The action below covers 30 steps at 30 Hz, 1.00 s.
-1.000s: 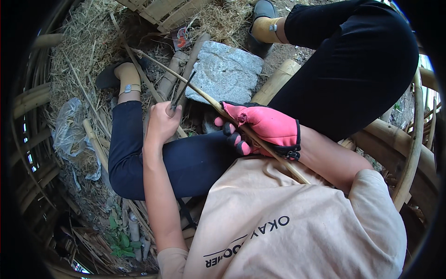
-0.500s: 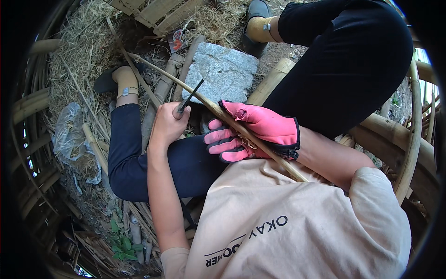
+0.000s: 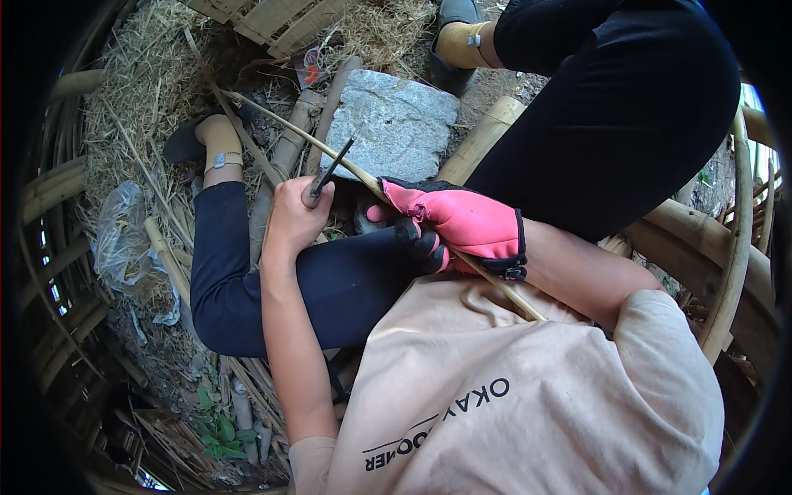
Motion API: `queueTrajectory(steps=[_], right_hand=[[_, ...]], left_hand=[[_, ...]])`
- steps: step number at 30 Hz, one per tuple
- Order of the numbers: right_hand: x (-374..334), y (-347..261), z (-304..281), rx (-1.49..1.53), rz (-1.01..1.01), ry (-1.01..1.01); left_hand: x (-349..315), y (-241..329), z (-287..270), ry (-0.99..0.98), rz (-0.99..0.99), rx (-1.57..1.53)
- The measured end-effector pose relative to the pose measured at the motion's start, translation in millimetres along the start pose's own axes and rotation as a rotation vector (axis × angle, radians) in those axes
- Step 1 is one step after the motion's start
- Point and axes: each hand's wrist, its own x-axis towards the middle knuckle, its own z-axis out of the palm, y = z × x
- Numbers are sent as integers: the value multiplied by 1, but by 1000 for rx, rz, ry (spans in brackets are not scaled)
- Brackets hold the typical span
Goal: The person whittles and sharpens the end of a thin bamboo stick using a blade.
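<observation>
My bare left hand (image 3: 290, 216) is closed around the handle of a knife (image 3: 335, 167), whose narrow dark blade points up and to the right, close to a bamboo strip. My right hand (image 3: 466, 221), in a pink and black glove with a torn spot, is wrapped around that long pale bamboo strip (image 3: 301, 132). The strip runs slantwise from the far left, under the glove, to the front of my beige shirt. Its middle is hidden by the gloved fingers. Blade and strip look very near each other; I cannot tell whether they touch.
A grey stone block (image 3: 392, 124) lies just beyond my hands, between bamboo poles (image 3: 293, 144). Straw (image 3: 136, 107) covers the ground at left, with a clear plastic bag (image 3: 124, 235) on it. My bent legs frame the space. Bamboo rails (image 3: 685, 239) curve along the right.
My right hand's gloved fingers, spread half a second ago under the strip, have closed around it. My left hand with the knife has shifted slightly left.
</observation>
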Motion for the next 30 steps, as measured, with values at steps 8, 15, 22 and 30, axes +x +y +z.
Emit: queueTrajectory(steps=[8, 15, 22, 30], right_hand=[[1, 3, 3, -72, -9, 103], [2, 2, -3, -119, -29, 126], [11, 8, -3, -170, -49, 79], [8, 11, -5, -198, -64, 169]], left_hand=[[-6, 33, -6, -33, 49, 23], [3, 11, -3, 80, 44, 179], [4, -26, -21, 210, -161, 203], [-5, 6, 3, 122, 4, 61]])
